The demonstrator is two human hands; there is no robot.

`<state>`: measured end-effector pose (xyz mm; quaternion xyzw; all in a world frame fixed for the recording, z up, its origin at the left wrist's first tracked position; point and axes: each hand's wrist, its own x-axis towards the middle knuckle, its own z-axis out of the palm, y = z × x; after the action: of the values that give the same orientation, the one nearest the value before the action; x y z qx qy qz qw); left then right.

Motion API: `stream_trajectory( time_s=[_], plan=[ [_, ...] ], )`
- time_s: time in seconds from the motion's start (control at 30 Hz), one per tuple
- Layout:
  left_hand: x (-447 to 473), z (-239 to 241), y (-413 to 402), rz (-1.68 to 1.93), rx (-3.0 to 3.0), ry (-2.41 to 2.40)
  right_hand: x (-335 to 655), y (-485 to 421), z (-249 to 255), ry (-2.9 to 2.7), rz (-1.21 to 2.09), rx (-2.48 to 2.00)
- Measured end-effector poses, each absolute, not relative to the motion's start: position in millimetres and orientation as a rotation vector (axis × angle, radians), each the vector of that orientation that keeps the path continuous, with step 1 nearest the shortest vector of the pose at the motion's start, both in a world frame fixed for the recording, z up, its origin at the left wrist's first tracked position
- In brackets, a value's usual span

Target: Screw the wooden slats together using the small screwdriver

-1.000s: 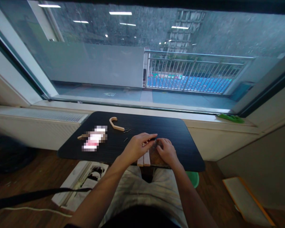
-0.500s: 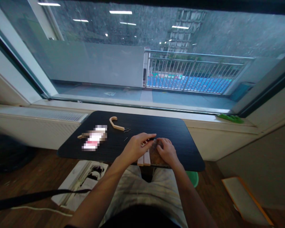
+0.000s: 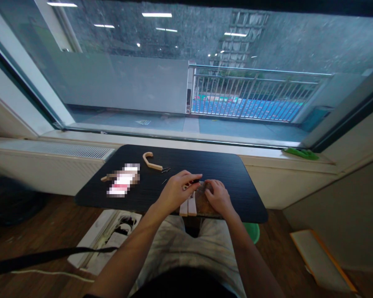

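My left hand is over the front middle of the black table. Its thumb and fingers pinch a small dark piece whose kind is too small to make out. Beneath that hand two pale wooden strips lie side by side, their far ends partly hidden by it. To their right is a brown board at the table's near edge. My right hand rests on this board with curled fingers, gripping its far part; what lies under the fingertips is hidden.
A hook-shaped wooden piece lies farther back, with several small screws or nails beside it. A blurred-out white and red item is at the left. Beyond the table are a window sill and a radiator; a green bin stands below.
My left hand has shifted slightly left and up, with the small dark piece still pinched. My right hand stays almost in place on the brown board.
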<state>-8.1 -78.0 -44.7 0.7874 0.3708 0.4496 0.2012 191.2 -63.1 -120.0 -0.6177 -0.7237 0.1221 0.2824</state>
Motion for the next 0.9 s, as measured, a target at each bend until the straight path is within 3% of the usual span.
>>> stream_trajectory(
  time_s=[0.9],
  plan=[
    [-8.5,-39.5,-82.6,1.206,2.120,1.093,190.5,-63.4,-119.4,-1.941,0.322,-1.648]
  ],
)
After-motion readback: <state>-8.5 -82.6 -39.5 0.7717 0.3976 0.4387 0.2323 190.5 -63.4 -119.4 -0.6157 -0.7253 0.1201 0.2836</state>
